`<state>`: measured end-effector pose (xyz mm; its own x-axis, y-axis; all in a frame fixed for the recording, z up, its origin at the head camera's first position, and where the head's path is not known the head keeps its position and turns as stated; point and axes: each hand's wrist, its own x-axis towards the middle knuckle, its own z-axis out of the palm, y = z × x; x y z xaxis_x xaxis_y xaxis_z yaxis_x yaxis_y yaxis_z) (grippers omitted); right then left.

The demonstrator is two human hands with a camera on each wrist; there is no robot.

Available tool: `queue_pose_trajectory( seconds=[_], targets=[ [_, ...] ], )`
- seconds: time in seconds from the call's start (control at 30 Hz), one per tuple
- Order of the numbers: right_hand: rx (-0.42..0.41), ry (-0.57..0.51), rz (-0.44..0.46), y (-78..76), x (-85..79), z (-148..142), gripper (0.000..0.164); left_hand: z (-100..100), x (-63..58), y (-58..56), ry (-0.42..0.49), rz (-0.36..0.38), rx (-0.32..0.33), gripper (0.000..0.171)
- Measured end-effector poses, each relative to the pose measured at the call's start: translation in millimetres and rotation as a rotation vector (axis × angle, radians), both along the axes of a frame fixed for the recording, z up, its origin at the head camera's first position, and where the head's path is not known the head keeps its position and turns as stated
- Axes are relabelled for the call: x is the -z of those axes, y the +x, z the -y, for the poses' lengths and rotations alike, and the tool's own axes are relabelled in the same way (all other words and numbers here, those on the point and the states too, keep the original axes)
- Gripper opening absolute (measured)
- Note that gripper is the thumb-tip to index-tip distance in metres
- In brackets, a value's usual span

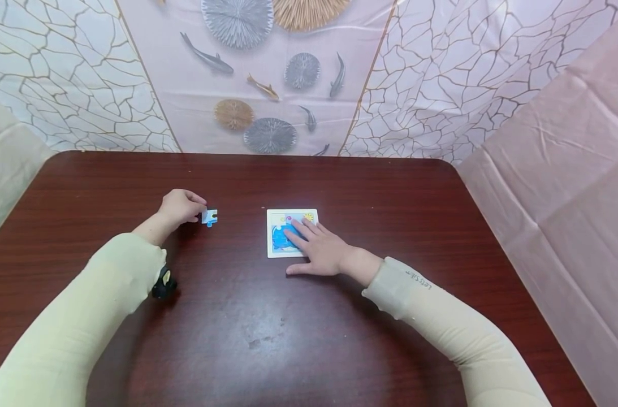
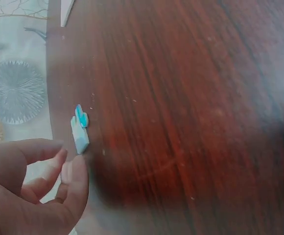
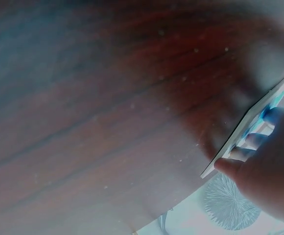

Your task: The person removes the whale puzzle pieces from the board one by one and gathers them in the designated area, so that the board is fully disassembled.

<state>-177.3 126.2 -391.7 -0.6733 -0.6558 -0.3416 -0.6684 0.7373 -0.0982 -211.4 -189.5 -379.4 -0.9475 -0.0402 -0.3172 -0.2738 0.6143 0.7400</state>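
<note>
The shiny, reddish-brown, wood-grained surface (image 1: 309,350) carries 1 square, white-framed puzzle board (image 1: 269,234) with a blue picture; well apart lies at least 1 small blue-and-white jigsaw piece (image 1: 208,216).

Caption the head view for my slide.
Left hand beside a loose puzzle piece, right hand spread across the framed puzzle on a table.

We note a white-framed picture puzzle (image 1: 269,234), lying flat — a loose blue-and-white piece (image 1: 208,217) left of it.
</note>
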Motion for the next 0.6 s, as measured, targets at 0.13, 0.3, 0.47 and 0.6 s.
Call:
queue_pose_trajectory(
  seconds=[0.13,0.3,0.47,0.6],
  targets=[
    [0.002,-0.017,-0.004,-0.4,1.2,-1,0.089,-10,-3.8,-3.4,0.048,-0.018,0.040,0.036],
    [0.014,0.002,0.000,0.6,-0.2,-1,0.089,-35,-9.3,-9.1,0.156,-0.005,0.106,0.037],
    [0.016,0.011,0.023,4.8,-4.2,-1,0.089,-62,-11.5,-13.6,0.217,0.035,0.138,0.036],
    [0.016,0.006,0.037,8.4,-7.6,-3,0.089,-78,-12.4,-16.3,0.226,0.064,0.147,0.035]
  ],
)
